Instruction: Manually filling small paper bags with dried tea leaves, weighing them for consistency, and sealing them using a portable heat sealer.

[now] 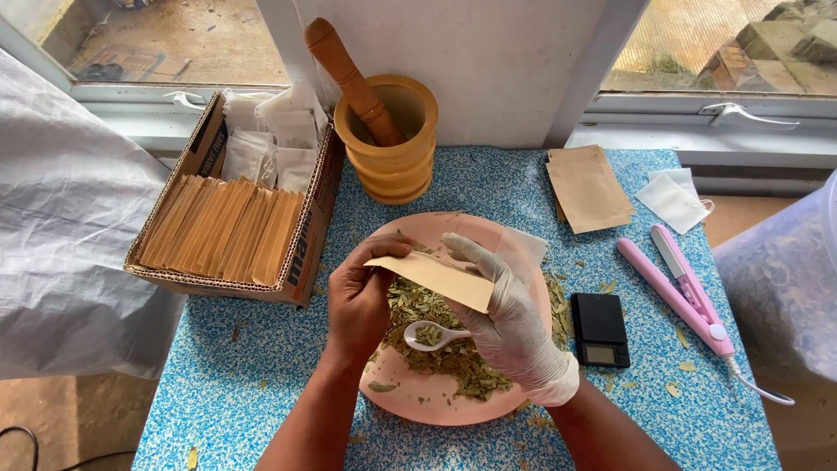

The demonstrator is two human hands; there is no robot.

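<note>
The left hand and the gloved right hand, with the tan paper pouch held between them, covered the middle of the pink plate and much of the dried leaves, and the white spoon showed only its bowl, its handle lost under the right palm. The pestle hid its lower end inside the wooden mortar, and the display of the small black scale was too small to tell. The clear bag was cut off by the right edge, the grey plastic sheet by the left, and both forearms by the bottom.
</note>
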